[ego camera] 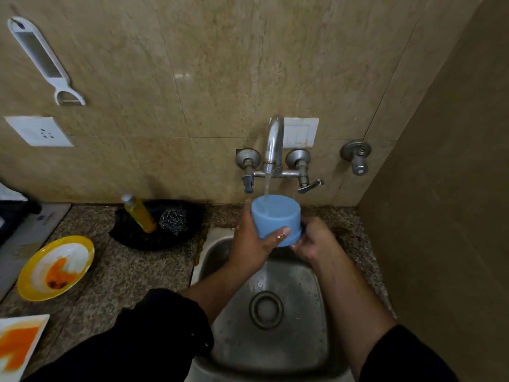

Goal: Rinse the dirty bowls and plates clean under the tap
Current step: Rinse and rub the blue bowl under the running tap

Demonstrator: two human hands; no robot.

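Note:
A light blue cup (276,219) is held over the steel sink (311,288), tilted with its mouth toward the tap (274,144). A thin stream of water runs from the spout into it. My left hand (254,238) wraps the cup's left side, thumb across its front. My right hand (314,241) grips its base and handle side on the right. A round yellow-rimmed plate (56,267) smeared with orange sauce lies on the counter at left. A square white plate (19,346) with orange sauce sits at the bottom left corner.
A black dish (157,238) behind the sink's left holds a yellow soap bottle (138,213) and a steel scrubber (173,221). A second valve (358,158) juts from the wall at right. A side wall closes off the right. A peeler (44,59) hangs on the wall.

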